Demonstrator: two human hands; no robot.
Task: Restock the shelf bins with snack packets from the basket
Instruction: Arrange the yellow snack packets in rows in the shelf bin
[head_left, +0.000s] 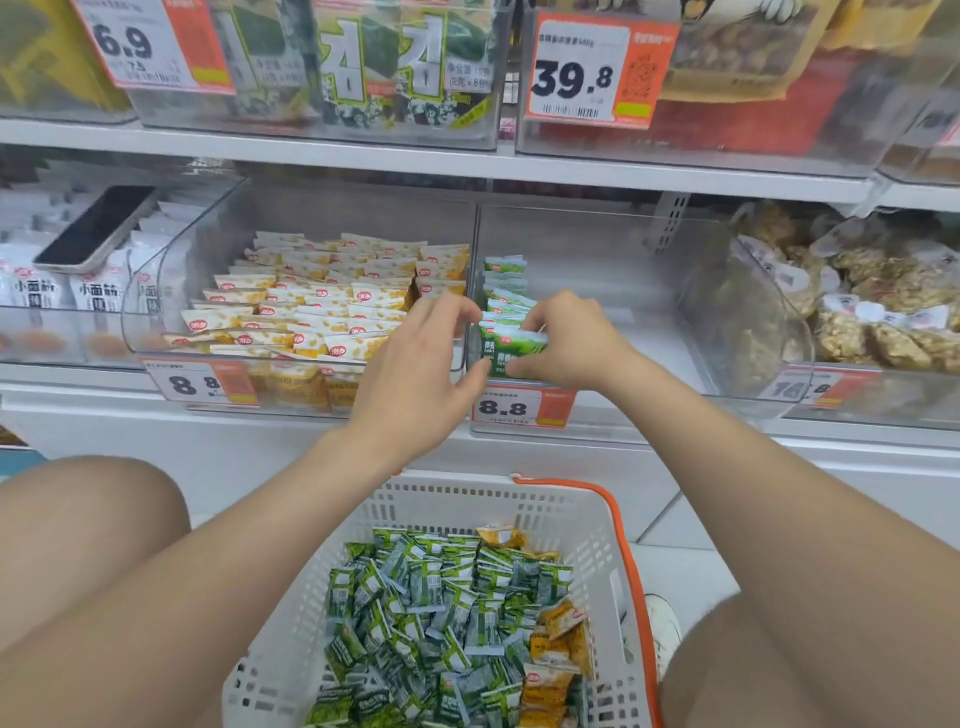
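Note:
A white basket (395, 509) with an orange handle sits on the floor between my knees, holding several green snack packets (441, 608) and a few yellow ones. On the shelf above, a clear bin (623, 249) holds a row of upright green packets (506, 275) along its left wall. My right hand (566, 338) grips the front green packets (511, 345) of that row inside the bin. My left hand (421, 379) reaches to the bin's front left corner, fingers loosely curved and touching the same packets.
The bin to the left (171, 270) is packed with yellow-and-white packets. A phone (96, 228) lies on white packets at far left. A bin of brown snacks (872, 312) stands to the right. Price tags (522, 408) hang on the bin fronts. More bins fill the upper shelf.

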